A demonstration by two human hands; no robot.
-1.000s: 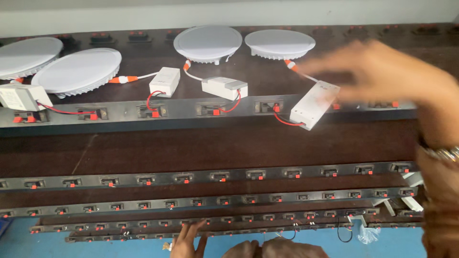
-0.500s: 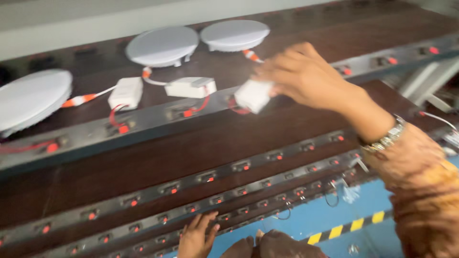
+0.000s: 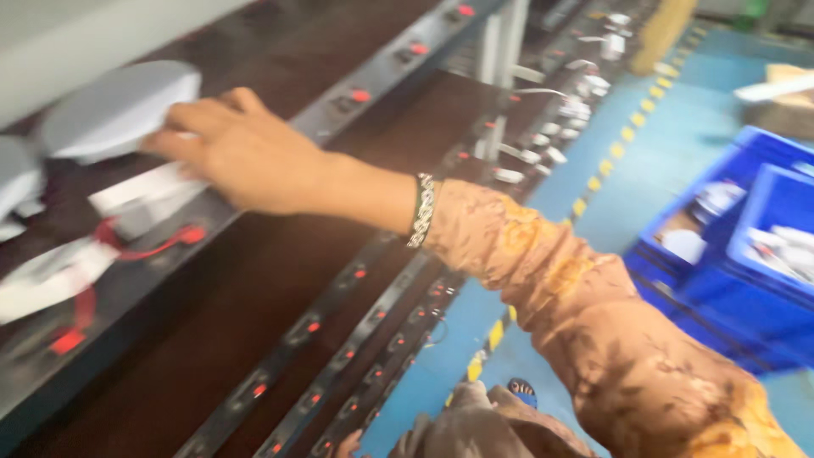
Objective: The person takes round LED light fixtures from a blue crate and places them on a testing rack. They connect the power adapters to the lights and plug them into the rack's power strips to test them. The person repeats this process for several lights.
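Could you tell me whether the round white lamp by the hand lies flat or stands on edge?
Flat: the round white lamp rests dome up on the dark shelf.

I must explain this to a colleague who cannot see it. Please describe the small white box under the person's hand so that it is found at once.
Start at the long dark rack with its grey rail of red sockets. Follow the patterned sleeve up to the right hand, which rests on the white box. Unlike the round white lamp behind it, the box is flat and rectangular, with a red wire leading to the rail.
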